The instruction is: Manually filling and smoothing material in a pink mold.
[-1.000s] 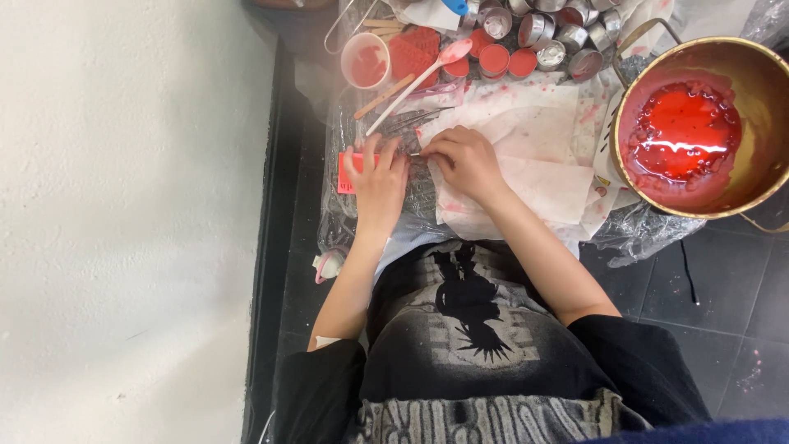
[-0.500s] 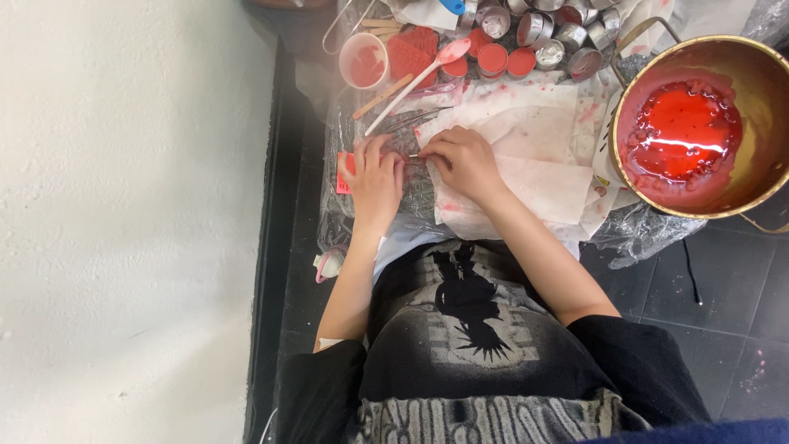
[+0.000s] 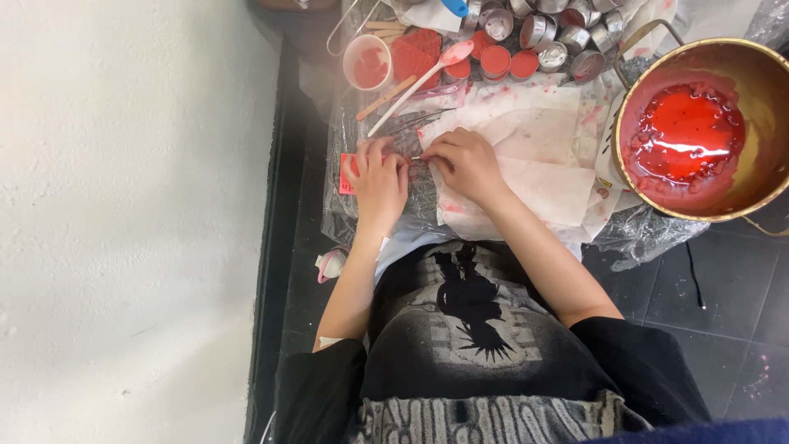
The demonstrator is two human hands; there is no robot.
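Left hand (image 3: 378, 177) presses flat on a small red card (image 3: 346, 174); right hand (image 3: 464, 160) pinches a thin, light metal pin (image 3: 417, 158) between them, best gripped at its end.

Small red label (image 3: 346, 174) under left hand (image 3: 380, 179)

White plastered wall (image 3: 123, 222) occupies the left side, evenly lit. Floor (image 3: 699, 288) of dark tiles with pale speckles at lower right. A dark strip (image 3: 275, 247) runs along the wall's foot.

Pot (image 3: 772, 90) right of paper sheet (image 3: 542, 164); cup (image 3: 367, 62) behind.
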